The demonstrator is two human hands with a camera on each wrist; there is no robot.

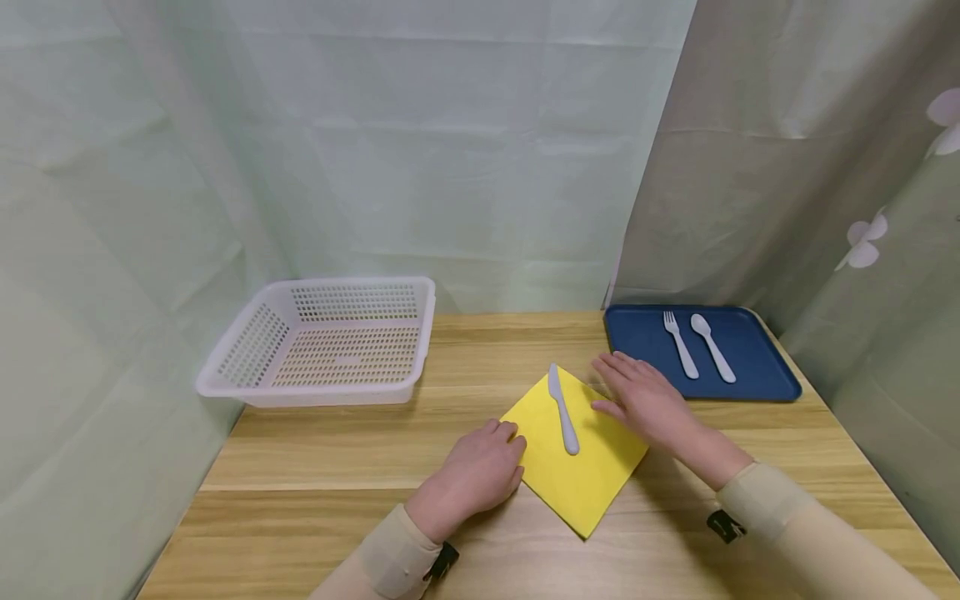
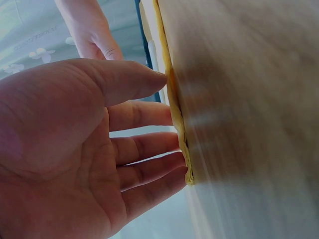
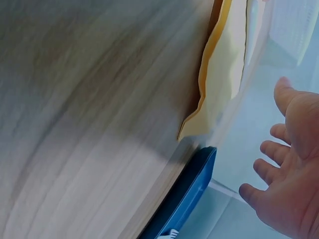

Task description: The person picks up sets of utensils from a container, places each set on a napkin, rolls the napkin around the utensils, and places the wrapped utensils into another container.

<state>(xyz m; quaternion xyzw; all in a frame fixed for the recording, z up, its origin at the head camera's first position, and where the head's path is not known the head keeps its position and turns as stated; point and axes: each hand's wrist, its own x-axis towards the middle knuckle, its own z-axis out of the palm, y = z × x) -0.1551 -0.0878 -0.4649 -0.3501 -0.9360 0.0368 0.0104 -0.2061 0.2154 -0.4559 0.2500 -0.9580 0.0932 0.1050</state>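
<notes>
A yellow folded napkin (image 1: 588, 492) lies on the wooden table, turned with a corner towards the person. On it rests a pale plastic knife (image 1: 562, 412), its blade tip reaching the far corner. My left hand (image 1: 480, 467) is at the napkin's left edge; in the left wrist view, nearly straight fingers and the thumb meet the napkin's thin layered edge (image 2: 174, 107). Over the right part of the napkin is my right hand (image 1: 645, 404), fingers extended and thumb apart. The right wrist view shows that hand (image 3: 294, 159) raised beside the napkin (image 3: 219, 89), holding nothing.
Behind the right hand sits a blue tray (image 1: 761, 367) carrying a pale fork (image 1: 681, 348) and a matching spoon (image 1: 712, 348). A white perforated basket (image 1: 322, 396) stands at the back left. Hanging curtains (image 1: 420, 167) close off the back and sides of the table.
</notes>
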